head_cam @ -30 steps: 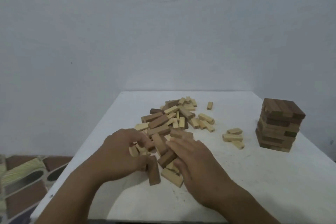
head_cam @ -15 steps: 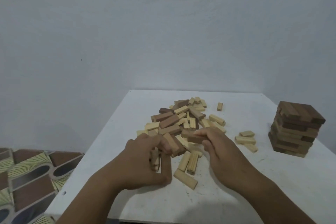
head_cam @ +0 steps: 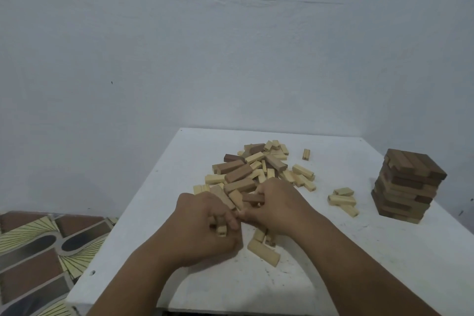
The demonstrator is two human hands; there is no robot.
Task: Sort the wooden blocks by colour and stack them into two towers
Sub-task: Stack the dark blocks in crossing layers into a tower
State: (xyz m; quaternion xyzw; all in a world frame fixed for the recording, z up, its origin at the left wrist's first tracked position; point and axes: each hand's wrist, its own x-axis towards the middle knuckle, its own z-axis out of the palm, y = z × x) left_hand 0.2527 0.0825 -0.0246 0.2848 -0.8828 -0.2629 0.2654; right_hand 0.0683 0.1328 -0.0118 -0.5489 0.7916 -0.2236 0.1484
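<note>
The pile of blocks (head_cam: 259, 169) lies on the white counter (head_cam: 384, 251) just beyond both hands, dark and pale pieces mixed and lying flat at many angles. Its near edge reaches under the fingers. The right hand (head_cam: 279, 204) has its fingers curled round a dark block (head_cam: 252, 198) held level at the near edge of the pile. The left hand (head_cam: 205, 226) is clenched round small pale blocks (head_cam: 221, 230), one end poking out between the fingers; the two hands touch at the fingertips. Just below the right hand a long pale block (head_cam: 264, 251) lies slantwise on the counter, with two or three more tucked under the wrist.

To the right of the right hand, a few loose pale blocks (head_cam: 342, 199) lie apart from the pile, and beyond them a tower of dark blocks (head_cam: 407, 185) stands upright near the counter's right edge. One pale block (head_cam: 305, 154) lies alone past the pile's far right side.

Bare counter lies between the loose blocks and the tower, and near the front edge on both sides of the forearms. The left edge of the counter runs close to the left hand; past it the patterned floor (head_cam: 38, 251) shows. A plain pale wall (head_cam: 179, 59) closes the far side and turns a corner on the right, behind the tower.

Both forearms reach in from the bottom, converging at the pile, backs of the hands up.
</note>
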